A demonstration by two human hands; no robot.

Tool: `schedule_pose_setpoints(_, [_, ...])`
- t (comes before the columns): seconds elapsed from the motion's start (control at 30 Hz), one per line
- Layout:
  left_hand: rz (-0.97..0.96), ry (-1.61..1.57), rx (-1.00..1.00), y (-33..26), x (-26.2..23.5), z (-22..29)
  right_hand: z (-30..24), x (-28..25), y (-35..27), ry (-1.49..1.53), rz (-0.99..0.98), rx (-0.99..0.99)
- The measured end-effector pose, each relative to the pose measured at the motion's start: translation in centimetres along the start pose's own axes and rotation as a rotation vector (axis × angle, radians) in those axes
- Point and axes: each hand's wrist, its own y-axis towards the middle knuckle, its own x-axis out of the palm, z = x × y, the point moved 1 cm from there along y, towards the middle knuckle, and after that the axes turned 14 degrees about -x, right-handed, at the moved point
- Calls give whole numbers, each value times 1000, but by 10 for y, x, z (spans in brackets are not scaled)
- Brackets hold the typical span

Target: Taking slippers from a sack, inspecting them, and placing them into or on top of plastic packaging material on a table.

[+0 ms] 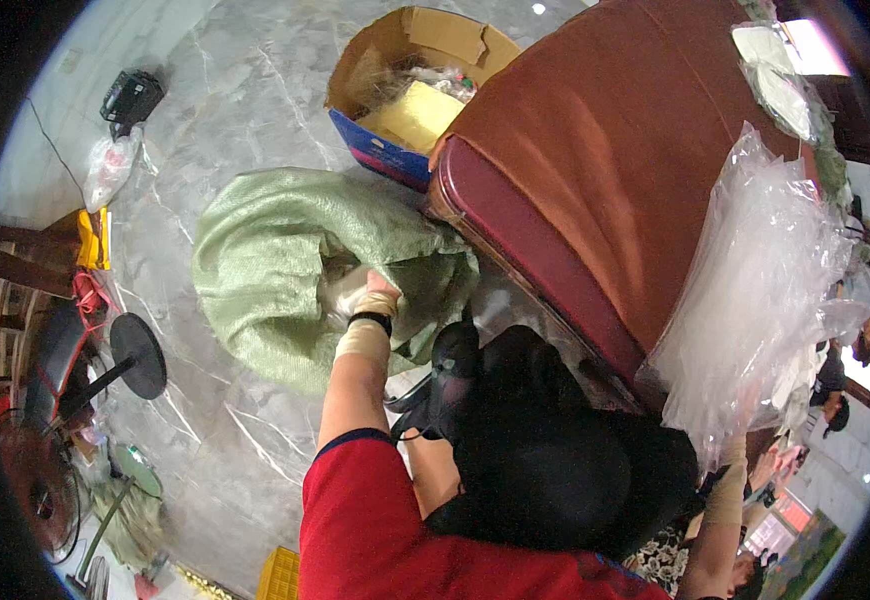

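My left hand (381, 286), with a beige wrap and a black band at the wrist, reaches into the mouth of a pale green woven sack (265, 230) on the floor. Something whitish shows beside the hand inside the sack, but its fingers are hidden. At the lower right, my right hand (733, 455), with a beige covering up the forearm, is against the lower end of a large bundle of clear plastic bags (755, 270). The plastic hides its fingers. The bundle lies over the edge of a table with a brown cloth cover (595, 130).
Behind the sack stands an open cardboard box (380, 150) holding a yellow block and crumpled plastic. A dark red padded edge (525, 240) runs along the table. On the left are a black case (133, 98), a round black disc on a bar (138, 355) and a fan (40, 490).
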Motion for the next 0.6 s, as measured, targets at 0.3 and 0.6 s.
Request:
schedule_pose_setpoints(0.3, [626,-979,-788,-168,-39,-4,-32,18,49,188,95,2])
schedule_pose_setpoints(0.6, [815,-1629,91,-339,-285,84,-60,-45,19,126,44,48])
